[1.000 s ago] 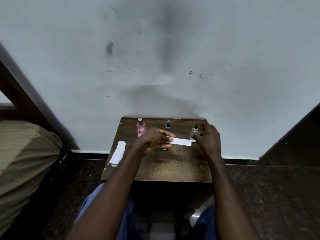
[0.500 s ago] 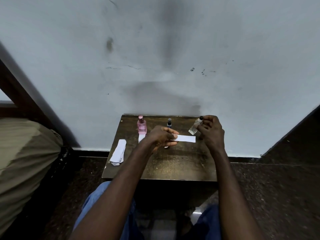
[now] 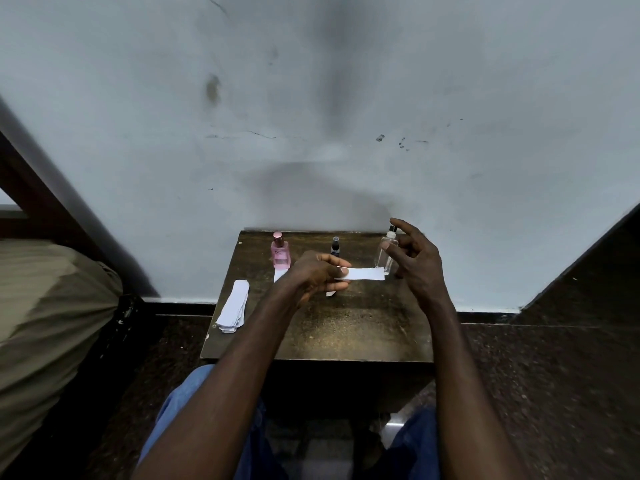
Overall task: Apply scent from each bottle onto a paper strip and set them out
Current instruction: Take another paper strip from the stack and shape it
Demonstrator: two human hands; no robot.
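Left hand (image 3: 311, 277): the grip pinches one end of a white paper strip (image 3: 362, 274) between thumb and forefinger. The strip runs level to the right, and its free end overlaps the base of a clear spray bottle with a black nozzle (image 3: 385, 255).

Right hand (image 3: 417, 268): the grip is curled round that bottle, forefinger raised above the nozzle.

On the brown wooden counter (image 3: 346, 327) stand a pink square perfume bottle (image 3: 280, 255) and a small dark bottle (image 3: 335, 247). A stack of white paper strips (image 3: 234, 306) lies at its left edge.

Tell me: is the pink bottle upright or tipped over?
Upright: the pink bottle stands on its base on the table, with its cap at the top.
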